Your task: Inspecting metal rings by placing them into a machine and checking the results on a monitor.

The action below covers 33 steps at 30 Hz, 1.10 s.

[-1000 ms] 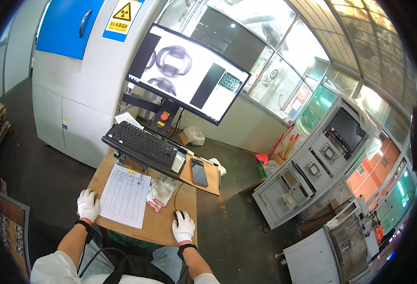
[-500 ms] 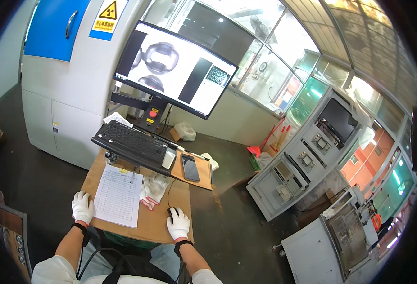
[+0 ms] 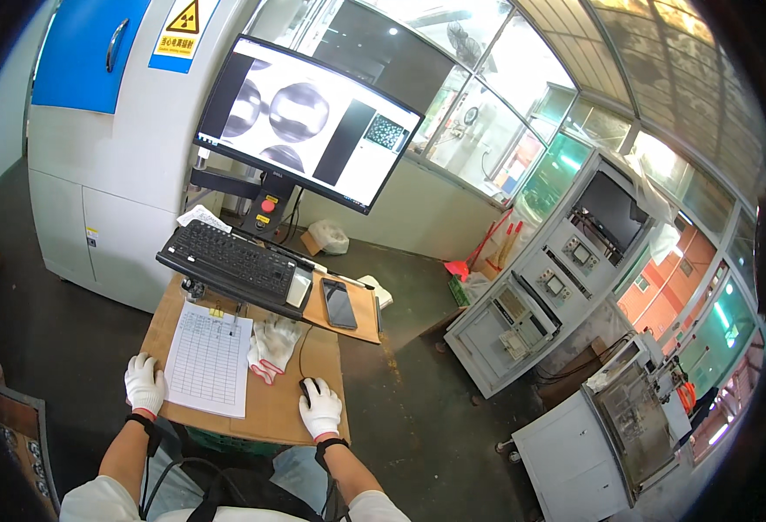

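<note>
The mouse (image 3: pixel 305 388) on the tabletop (image 3: pixel 320 355) is held by the fingers of the right hand (image 3: pixel 321 410); the left hand (image 3: pixel 145 386)'s grip cannot be told. Circles (image 3: pixel 299 111) are shown on screen (image 3: pixel 338 143); what remains isn't.

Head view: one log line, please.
left gloved hand: at left edge of cardboard; right gloved hand: on black mouse; paper sheet: between hands; monitor: round grey shapes

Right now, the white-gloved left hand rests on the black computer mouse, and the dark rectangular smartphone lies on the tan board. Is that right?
The side is wrong: the head view shows the white-gloved right hand resting on the black computer mouse. The dark smartphone lies on the tan board.
</note>
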Available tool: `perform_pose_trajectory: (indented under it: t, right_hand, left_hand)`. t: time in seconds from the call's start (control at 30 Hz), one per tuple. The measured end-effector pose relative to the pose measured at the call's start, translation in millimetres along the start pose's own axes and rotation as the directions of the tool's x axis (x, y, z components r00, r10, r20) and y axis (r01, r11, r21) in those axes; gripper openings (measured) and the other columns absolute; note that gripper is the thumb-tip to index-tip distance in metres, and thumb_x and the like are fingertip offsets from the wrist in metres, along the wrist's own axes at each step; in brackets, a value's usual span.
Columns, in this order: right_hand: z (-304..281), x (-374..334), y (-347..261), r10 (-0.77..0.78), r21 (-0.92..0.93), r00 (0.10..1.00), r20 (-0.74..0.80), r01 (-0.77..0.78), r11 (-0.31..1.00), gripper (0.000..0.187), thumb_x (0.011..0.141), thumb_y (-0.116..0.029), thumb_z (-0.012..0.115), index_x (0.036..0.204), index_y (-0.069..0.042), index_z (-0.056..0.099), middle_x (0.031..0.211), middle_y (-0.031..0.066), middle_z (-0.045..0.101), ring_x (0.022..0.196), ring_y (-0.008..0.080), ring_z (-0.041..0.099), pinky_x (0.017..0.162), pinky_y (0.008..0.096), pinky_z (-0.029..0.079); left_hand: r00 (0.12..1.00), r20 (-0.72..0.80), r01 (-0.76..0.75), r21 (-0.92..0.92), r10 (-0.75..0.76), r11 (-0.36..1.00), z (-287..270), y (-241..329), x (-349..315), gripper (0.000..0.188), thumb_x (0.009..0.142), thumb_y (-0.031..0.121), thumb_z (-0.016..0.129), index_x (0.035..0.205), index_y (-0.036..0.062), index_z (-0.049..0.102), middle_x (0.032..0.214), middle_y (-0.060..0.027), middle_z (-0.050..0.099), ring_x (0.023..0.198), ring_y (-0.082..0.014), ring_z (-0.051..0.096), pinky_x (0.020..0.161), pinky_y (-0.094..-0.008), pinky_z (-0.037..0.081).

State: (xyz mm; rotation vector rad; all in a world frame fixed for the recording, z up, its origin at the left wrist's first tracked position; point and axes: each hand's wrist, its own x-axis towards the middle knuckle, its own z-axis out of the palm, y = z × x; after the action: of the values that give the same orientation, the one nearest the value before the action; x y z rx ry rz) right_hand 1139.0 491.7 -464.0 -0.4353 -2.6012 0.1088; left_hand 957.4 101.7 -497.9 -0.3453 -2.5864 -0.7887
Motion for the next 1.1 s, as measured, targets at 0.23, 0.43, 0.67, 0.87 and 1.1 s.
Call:
perform_pose_trajectory:
  t: [0.23, 0.43, 0.67, 0.87, 1.1]
  right_hand:
    - [4.0, 0.2, 1.5, -0.007, 0.011, 1.000, -0.020, 0.007, 1.000, 0.045, 0.088, -0.029, 0.070, 0.132, -0.022, 0.063, 0.134, 0.0117, 0.063, 0.101, 0.0377, 0.068, 0.086, 0.0497, 0.056]
    - [2.5, 1.0, 0.5, 0.000, -0.009, 1.000, 0.004, 0.000, 1.000, 0.045, 0.088, -0.029, 0.070, 0.132, -0.023, 0.064, 0.134, 0.0110, 0.063, 0.101, 0.0377, 0.068, 0.086, 0.0498, 0.056]
    - [3.2, 1.3, -0.2, -0.008, 0.007, 1.000, -0.008, 0.009, 1.000, 0.045, 0.088, -0.030, 0.070, 0.132, -0.023, 0.064, 0.134, 0.0107, 0.064, 0.101, 0.0377, 0.068, 0.085, 0.0501, 0.056]
    - [-0.5, 2.0, -1.4, -0.015, 0.002, 1.000, -0.006, 0.015, 1.000, 0.045, 0.088, -0.030, 0.070, 0.131, -0.023, 0.064, 0.134, 0.0107, 0.063, 0.103, 0.0374, 0.067, 0.087, 0.0497, 0.055]
    - [-2.8, 2.0, -3.6, 0.017, 0.004, 1.000, 0.017, -0.018, 1.000, 0.043, 0.086, -0.028, 0.069, 0.129, -0.022, 0.066, 0.133, 0.0126, 0.064, 0.105, 0.0391, 0.066, 0.090, 0.0510, 0.054]
  left_hand:
    - [1.000, -0.005, -0.008, -0.011, 0.008, 1.000, -0.5, -1.3, -0.6, 0.031, 0.083, 0.013, 0.072, 0.112, 0.0051, 0.067, 0.132, -0.0159, 0.061, 0.127, -0.0388, 0.054, 0.105, -0.0495, 0.046]
    - [1.000, 0.004, 0.004, -0.004, -0.004, 1.000, -4.0, 3.3, -0.3, 0.030, 0.084, 0.013, 0.071, 0.113, 0.0048, 0.067, 0.133, -0.0162, 0.061, 0.128, -0.0389, 0.053, 0.105, -0.0498, 0.046]
    - [1.000, -0.010, 0.003, 0.007, -0.003, 1.000, 3.7, -4.2, -1.4, 0.032, 0.082, 0.013, 0.072, 0.113, 0.0055, 0.065, 0.132, -0.0146, 0.061, 0.127, -0.0381, 0.053, 0.102, -0.0506, 0.045]
    - [1.000, 0.012, 0.017, -0.016, -0.017, 1.000, -3.3, 1.0, 0.4, 0.027, 0.082, 0.014, 0.072, 0.107, 0.0073, 0.067, 0.129, -0.0136, 0.062, 0.125, -0.0381, 0.054, 0.102, -0.0504, 0.046]
    - [1.000, -0.002, 0.008, 0.006, -0.008, 1.000, -8.0, 5.8, -0.1, 0.028, 0.083, 0.016, 0.071, 0.110, 0.0071, 0.069, 0.129, -0.0144, 0.062, 0.125, -0.0384, 0.055, 0.103, -0.0498, 0.046]
